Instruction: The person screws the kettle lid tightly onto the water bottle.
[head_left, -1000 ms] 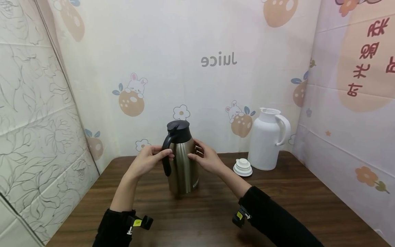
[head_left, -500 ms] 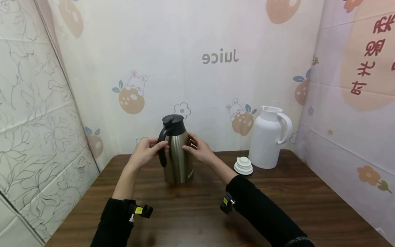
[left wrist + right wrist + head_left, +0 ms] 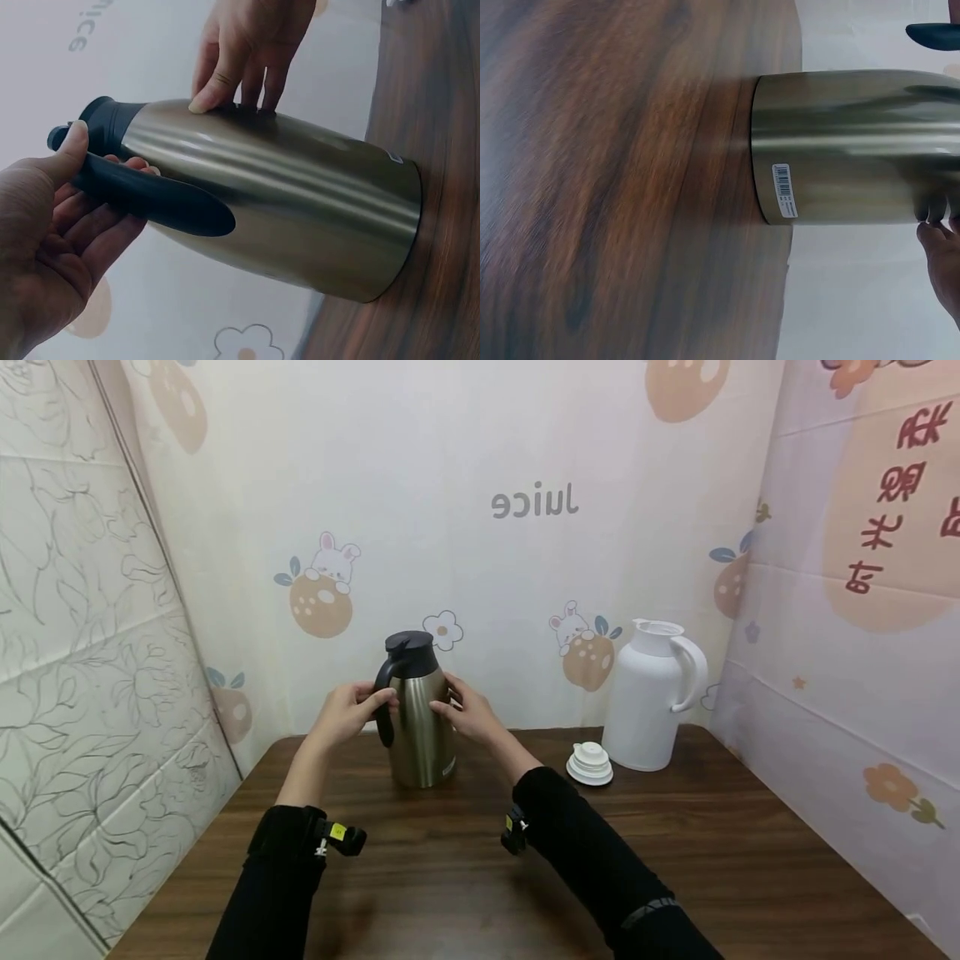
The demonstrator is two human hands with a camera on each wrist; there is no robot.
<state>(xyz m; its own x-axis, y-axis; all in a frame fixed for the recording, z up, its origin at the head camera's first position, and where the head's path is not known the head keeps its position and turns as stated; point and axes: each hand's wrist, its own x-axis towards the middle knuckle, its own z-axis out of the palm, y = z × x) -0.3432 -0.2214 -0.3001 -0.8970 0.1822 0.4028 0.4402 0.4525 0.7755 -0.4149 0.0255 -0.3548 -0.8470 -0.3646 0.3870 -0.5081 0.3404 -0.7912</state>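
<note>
A gold steel thermos jug [image 3: 422,735] with a black lid [image 3: 408,645] stands upright towards the back of the table, left of centre; its base looks to be on or just above the wood. My left hand [image 3: 341,717] grips the black handle [image 3: 157,196], thumb near its top and fingers curled behind it. On the opposite side, my right hand [image 3: 471,712] holds the jug's body below the collar, with the thumb in front and the fingers round the side. Low on the jug, the right wrist view shows a barcode label [image 3: 784,190].
A white jug [image 3: 643,714] stands at the table's back right corner, handle to the right. Beside it lies a white stopper [image 3: 590,765]. Patterned cloth [image 3: 480,568] hangs right behind the brown wooden table [image 3: 450,877], with more cloth at both sides.
Both hands have carried the gold thermos jug away from me and a little to the left, towards the back edge. Their hold looks the same. The white jug and stopper stayed put.
</note>
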